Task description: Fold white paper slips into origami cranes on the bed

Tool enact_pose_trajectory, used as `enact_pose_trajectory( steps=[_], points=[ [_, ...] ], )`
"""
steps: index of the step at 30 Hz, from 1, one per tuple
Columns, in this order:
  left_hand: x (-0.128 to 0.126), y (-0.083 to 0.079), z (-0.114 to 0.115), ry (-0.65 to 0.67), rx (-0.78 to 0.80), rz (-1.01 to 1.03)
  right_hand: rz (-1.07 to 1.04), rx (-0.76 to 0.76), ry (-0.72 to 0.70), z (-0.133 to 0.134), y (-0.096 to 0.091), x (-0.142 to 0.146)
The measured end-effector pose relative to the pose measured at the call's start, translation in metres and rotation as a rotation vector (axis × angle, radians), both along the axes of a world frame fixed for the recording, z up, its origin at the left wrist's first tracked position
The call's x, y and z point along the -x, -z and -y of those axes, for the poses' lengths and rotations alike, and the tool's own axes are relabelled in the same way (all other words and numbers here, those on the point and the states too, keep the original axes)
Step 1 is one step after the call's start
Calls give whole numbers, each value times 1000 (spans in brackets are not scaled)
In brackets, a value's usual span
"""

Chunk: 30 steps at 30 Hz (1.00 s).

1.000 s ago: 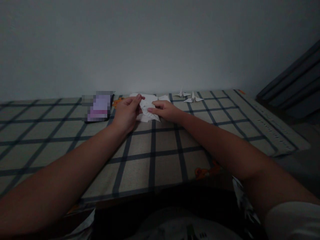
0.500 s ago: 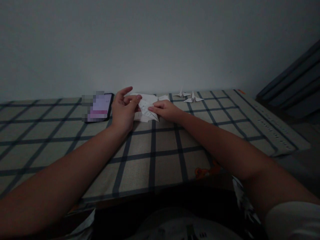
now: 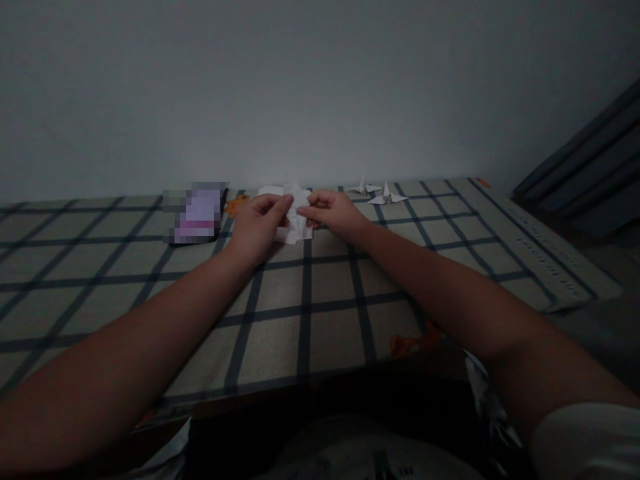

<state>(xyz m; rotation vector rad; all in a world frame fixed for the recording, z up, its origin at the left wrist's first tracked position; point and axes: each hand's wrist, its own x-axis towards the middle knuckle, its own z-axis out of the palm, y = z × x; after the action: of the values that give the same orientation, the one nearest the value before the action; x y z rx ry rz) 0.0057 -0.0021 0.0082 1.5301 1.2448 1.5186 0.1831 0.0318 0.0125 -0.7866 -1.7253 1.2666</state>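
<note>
Between my two hands is a small piece of folded white paper (image 3: 297,208), its creases hard to make out in the dim light. My left hand (image 3: 261,217) pinches its left side with thumb and fingers. On the opposite side my right hand (image 3: 327,210) grips the paper between thumb and curled fingers. More white paper (image 3: 286,236) lies beneath on the checked tablecloth, partly covered by my hands. Just beyond my right hand, two folded paper cranes (image 3: 363,189) (image 3: 387,197) rest on the cloth.
A phone (image 3: 203,212) with a lit, blurred-out screen lies left of my hands. The checked tablecloth (image 3: 330,333) covers the table up to the grey wall (image 3: 320,87). Dark pleated fabric (image 3: 590,160) hangs at the far right.
My left hand's raised fingers have curled down into a pinch. The paper has turned from a slanted, flatter position to a narrower, more upright one between both hands.
</note>
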Motion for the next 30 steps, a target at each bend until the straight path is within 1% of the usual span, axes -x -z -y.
enact_pose_trajectory(
  steps=[3,7,9,11,13,16,20,23,28,30],
  points=[
    [2,-3,1,-45,-29,-41,49,1,15,6,-4,-1],
    [1,-5,2,-50,-24,-57,44,4,38,8,-6,0],
    [0,-3,2,-32,-15,-32,39,14,45,6,-4,1],
    [0,-1,1,15,15,-11,27,19,64,3,-3,0],
    [1,1,0,65,59,-38,1,13,81,0,-1,0],
    [2,1,0,84,75,-108,-53,31,66,-3,0,-1],
    [3,-3,2,34,29,-136,-95,125,9,0,0,2],
    [1,-2,1,44,44,-97,-78,142,-13,0,1,4],
    [-1,3,-1,152,116,-3,-70,97,13,-9,5,3],
    [0,3,-1,144,113,2,-75,95,5,-10,6,3]
  ],
)
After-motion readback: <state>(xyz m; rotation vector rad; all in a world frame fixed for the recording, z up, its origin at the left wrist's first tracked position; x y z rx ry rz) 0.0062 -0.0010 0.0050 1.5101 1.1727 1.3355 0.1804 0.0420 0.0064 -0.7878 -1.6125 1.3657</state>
